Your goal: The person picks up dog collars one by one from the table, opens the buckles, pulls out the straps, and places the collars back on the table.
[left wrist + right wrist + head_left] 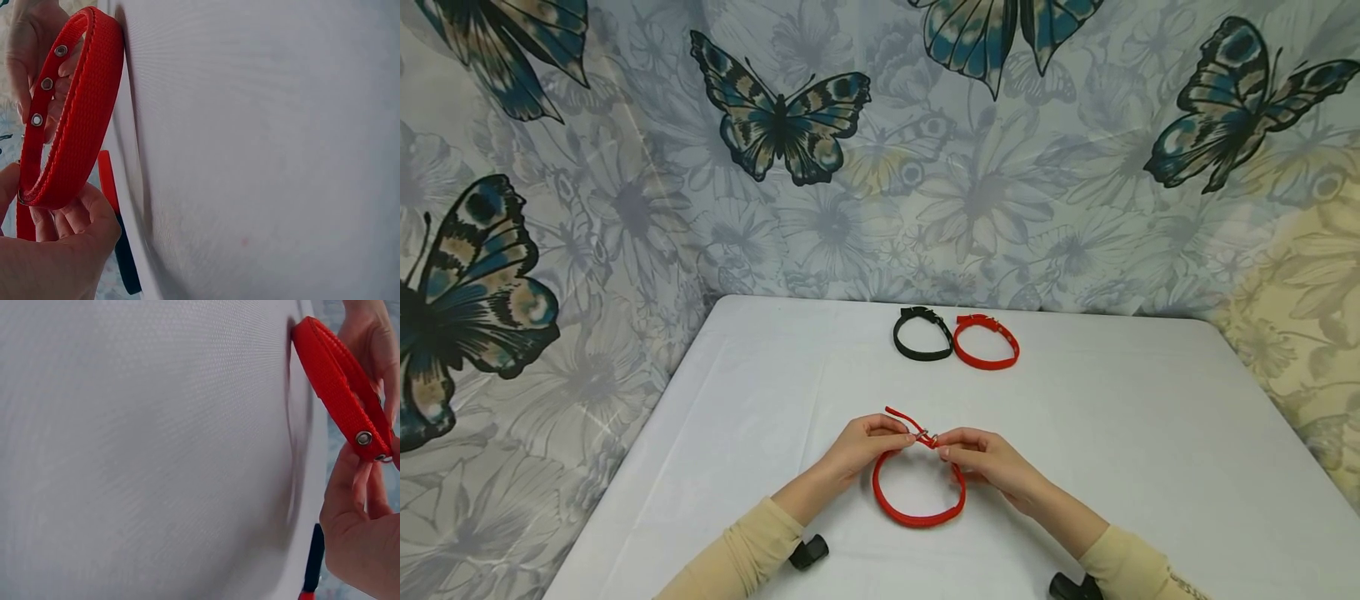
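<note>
Both hands hold a red woven pet collar [919, 522] bent into a loop over the white table. At the loop's far side, my left hand [867, 446] pinches the strap beside the metal buckle [922, 435], and a free strap end sticks out beyond it to the upper left. My right hand [996, 465] pinches the band just right of the buckle. In the left wrist view several metal eyelets [47, 84] line the strap, above the left hand [65, 259]. The right wrist view has the right hand [359, 531] under the collar, its fingertips at an eyelet [364, 437].
Farther back on the white table [760, 375] lie a black collar [922, 356] and another red collar [987, 364], side by side and both looped. Butterfly-printed fabric [820, 233] hangs behind the table's far edge. Small black devices [809, 552] show below the sleeves.
</note>
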A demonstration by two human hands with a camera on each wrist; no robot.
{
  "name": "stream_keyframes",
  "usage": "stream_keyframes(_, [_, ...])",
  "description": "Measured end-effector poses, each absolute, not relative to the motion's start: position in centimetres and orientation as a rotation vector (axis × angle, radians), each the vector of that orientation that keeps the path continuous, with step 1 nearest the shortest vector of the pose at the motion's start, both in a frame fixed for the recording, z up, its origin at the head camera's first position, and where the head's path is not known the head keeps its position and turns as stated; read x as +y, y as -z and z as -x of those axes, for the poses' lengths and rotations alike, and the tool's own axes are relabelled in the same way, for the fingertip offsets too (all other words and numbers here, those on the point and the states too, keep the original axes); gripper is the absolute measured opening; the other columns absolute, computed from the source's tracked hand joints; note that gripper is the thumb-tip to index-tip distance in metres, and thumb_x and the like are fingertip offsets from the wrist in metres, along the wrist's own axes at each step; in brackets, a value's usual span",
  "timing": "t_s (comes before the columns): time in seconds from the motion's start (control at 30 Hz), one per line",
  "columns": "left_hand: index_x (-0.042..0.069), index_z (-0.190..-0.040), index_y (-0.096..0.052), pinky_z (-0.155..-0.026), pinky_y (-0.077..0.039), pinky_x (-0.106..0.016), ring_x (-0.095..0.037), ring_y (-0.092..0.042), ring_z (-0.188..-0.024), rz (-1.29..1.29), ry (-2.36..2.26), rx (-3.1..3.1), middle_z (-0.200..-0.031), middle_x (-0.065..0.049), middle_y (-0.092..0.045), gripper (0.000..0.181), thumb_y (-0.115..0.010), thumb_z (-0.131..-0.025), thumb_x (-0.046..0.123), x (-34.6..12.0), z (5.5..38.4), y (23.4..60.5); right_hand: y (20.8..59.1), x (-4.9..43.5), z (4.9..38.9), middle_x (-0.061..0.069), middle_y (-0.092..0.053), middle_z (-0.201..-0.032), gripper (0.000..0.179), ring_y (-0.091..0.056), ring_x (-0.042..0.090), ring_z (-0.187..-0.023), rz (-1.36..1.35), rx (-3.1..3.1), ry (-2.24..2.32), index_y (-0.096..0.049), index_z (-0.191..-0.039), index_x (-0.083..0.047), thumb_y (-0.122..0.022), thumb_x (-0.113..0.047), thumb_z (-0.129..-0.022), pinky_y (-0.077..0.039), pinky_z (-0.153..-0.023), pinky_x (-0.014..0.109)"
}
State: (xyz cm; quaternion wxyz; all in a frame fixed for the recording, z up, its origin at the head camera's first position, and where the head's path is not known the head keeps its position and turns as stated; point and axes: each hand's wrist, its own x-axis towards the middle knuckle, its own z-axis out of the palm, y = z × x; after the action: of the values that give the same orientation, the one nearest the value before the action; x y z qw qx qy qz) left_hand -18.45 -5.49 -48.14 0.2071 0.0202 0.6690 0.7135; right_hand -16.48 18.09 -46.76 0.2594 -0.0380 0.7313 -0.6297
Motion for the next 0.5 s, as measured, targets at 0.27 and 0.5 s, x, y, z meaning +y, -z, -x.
stream_keyframes(0.27, [0.002, -0.097, -0.069, -0.078, -0.052, -0.025, -0.01, -0.064, -0.082, -0.056, -1.991, 1.869, -0.087, 0.001, -0.07, 0.019, -0.076, -0.084, 0.013, -5.59, 18.29, 48.19, 46.75, 18.15, 16.5, 0.012, -0.063, -0.106, 0.039, -0.055, 0.023, -0.092, 0.084, 1.988, 1.689, -0.064, -0.121, -0.004, -0.067, -0.03, -0.093, -0.052, -0.076, 0.033])
stream_keyframes(0.5, [0.002, -0.098, -0.068, -0.078, -0.052, -0.025, -0.012, -0.063, -0.082, -0.039, -2.013, 1.867, -0.087, 0.001, -0.07, 0.019, -0.075, -0.085, 0.015, -5.64, 18.16, 47.88, 46.39, 18.37, 16.55, 0.015, -0.059, -0.108, 0.04, -0.053, 0.025, -0.092, 0.103, 1.969, 1.691, -0.062, -0.125, -0.004, -0.065, -0.029, -0.094, -0.049, -0.076, 0.033])
